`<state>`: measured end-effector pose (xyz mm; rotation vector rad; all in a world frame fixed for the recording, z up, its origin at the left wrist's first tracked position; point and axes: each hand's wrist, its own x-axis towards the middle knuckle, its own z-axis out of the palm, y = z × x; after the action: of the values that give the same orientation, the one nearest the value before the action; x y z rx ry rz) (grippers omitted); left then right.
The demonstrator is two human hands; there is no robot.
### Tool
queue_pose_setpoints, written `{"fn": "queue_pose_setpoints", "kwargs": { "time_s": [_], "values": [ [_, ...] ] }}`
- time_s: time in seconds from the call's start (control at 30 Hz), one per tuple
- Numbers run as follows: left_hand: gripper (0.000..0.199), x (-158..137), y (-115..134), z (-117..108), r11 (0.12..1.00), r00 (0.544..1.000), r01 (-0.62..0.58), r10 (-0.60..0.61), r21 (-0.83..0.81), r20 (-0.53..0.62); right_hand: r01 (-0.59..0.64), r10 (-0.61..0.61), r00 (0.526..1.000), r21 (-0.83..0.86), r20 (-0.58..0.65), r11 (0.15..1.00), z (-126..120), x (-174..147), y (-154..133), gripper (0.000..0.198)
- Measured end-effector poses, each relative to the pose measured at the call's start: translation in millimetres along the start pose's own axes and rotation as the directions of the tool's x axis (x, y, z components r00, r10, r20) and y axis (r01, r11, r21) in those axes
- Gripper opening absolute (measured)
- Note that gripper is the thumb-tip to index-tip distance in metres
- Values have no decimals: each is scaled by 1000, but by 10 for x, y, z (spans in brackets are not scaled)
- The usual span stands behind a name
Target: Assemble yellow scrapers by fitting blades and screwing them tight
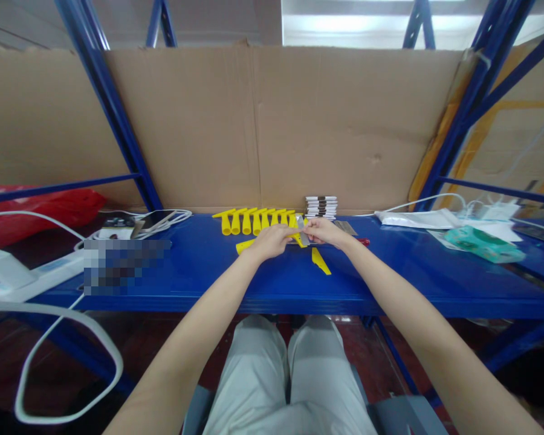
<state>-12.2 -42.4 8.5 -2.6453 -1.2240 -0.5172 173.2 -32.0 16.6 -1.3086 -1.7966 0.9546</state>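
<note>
My left hand [272, 241] is closed, its fingertips at a flat silver piece [300, 222] in the middle of the bench. From the other side my right hand [324, 232] pinches that same silver piece. Just below the fingers a yellow plastic part [303, 240] shows, mostly covered. A yellow tube end [243, 247] sticks out beside my left hand; whether it is in my grasp I cannot tell. Behind my left hand stands a row of several yellow tubular handles [246, 223]. A flat yellow wedge [320, 261] lies in front of my right hand.
Behind my hands is a stack of white bundles with dark bands [321, 207]. A grey flat plate [346, 228] and a red-ended item [364, 241] lie to the right. Farther out are a green packet [483, 243] and a white power strip [45, 278]. Cardboard [290, 127] backs the bench.
</note>
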Motion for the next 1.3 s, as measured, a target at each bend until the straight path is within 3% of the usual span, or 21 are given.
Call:
{"fn": "queue_pose_setpoints", "kwargs": {
  "time_s": [0.23, 0.53, 0.9, 1.2, 1.3],
  "values": [
    [44, 15, -34, 18, 999, 1000, -16, 16, 35, -13, -8, 4, 999, 76, 54, 997, -19, -48, 5, 16],
    [42, 23, -24, 33, 1000, 999, 3, -2, 30, -43, 20, -48, 989, 194, 138, 981, 26, 5, 113, 22],
    [41, 20, -18, 26, 999, 998, -33, 34, 23, -50, 62, -101, 980, 221, 172, 973, 7, 36, 157, 26],
    [45, 20, 8, 40, 997, 1000, 12, -12, 77, -4, 43, -46, 984, 22, 170, 999, 23, 21, 135, 22],
    [46, 23, -1, 43, 997, 1000, 21, -21, 81, 0, 76, -68, 996, -185, 52, 980, -63, -4, 78, 29]
  ]
}}
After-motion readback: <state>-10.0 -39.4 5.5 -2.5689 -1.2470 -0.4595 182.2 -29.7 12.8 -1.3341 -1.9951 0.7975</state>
